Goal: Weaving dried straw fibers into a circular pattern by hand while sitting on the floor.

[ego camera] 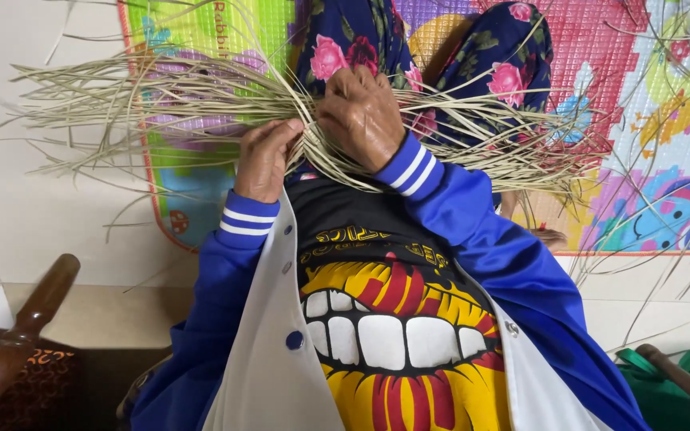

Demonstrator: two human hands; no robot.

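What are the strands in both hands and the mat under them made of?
Strands: likely dried grass or palm leaf; pale, matte, flat, splaying stiffly. Mat: probably foam or plastic; bright printed colours, embossed grid. Left hand and right hand grip the bundle's middle.

A person seen from above wears a bright blue jacket [513, 271] with a white front panel [269, 351], dark blue snap buttons [295, 340] and ribbed cuffs [410, 166] banded in white stripes. Under it is a black T-shirt [385, 319] printed with a large cartoon mouth of white teeth and red-and-yellow lips. Dark blue trousers [513, 48] patterned with pink roses cover the legs.
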